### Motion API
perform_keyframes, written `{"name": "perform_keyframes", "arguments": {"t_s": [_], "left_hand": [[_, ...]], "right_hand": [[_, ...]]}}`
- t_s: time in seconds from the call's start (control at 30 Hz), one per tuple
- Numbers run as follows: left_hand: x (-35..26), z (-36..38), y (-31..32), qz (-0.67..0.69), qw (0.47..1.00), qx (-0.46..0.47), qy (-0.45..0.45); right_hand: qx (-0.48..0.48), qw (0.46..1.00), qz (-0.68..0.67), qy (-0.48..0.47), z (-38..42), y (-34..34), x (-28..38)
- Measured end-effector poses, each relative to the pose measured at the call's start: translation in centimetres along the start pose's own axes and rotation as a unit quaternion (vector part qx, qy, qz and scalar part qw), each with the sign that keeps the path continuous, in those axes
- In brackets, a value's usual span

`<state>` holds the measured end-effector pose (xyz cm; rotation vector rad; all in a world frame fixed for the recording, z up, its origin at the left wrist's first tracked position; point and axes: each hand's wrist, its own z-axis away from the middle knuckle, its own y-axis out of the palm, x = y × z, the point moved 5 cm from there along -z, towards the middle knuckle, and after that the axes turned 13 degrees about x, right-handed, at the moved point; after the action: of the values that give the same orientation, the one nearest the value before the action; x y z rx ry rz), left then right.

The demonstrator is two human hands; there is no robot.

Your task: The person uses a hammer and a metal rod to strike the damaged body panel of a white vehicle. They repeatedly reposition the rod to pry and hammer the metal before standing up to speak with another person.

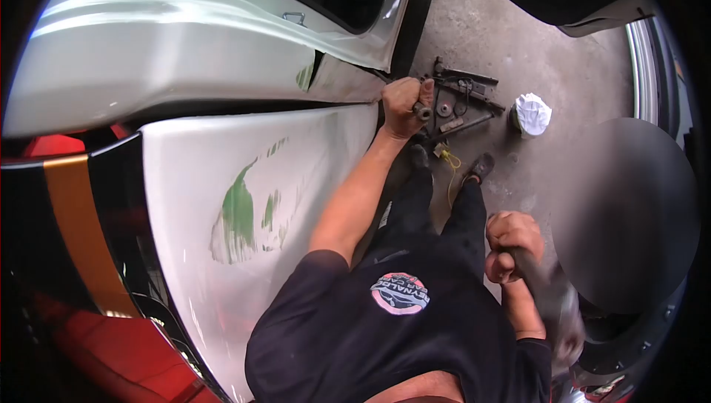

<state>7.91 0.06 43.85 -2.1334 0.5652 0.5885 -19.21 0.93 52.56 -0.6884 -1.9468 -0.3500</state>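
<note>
My left hand (404, 103) reaches forward to the gap where the white car panel (311, 158) meets the silver door sill (348, 77). It is closed around a short tool (423, 112) with a round grey end, held against the panel's edge. My right hand (509, 246) is drawn back beside my hip and grips the dark handle of a hammer-like tool (544, 295), whose lower end is motion-blurred. The white panel has green patches (238, 214) where the paint is rubbed away.
A dark metal jack (468, 92) lies on the concrete floor just past my left hand. A white rag-covered object (532, 114) sits to its right, and a yellow wire (449, 160) lies near my shoe (481, 167). A red and black car body (81, 270) fills the left.
</note>
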Motion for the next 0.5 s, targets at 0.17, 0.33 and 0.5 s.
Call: {"name": "perform_keyframes", "arguments": {"t_s": [0.17,0.33,0.5], "left_hand": [[0.5,1.5,0.9,-0.017,1.0,0.022,-0.012],[-2.2,2.2,6.9,-0.006,0.993,0.117,0.022],[-3.8,3.6,9.6,-0.028,0.981,0.19,0.012]], "right_hand": [[0.063,0.937,0.11,0.327,1.2,2.6,-9.1],[-0.073,0.914,0.087,0.39,4.5,-1.8,-10.0],[-0.085,0.888,0.077,0.446,8.5,-4.2,-11.3]]}}
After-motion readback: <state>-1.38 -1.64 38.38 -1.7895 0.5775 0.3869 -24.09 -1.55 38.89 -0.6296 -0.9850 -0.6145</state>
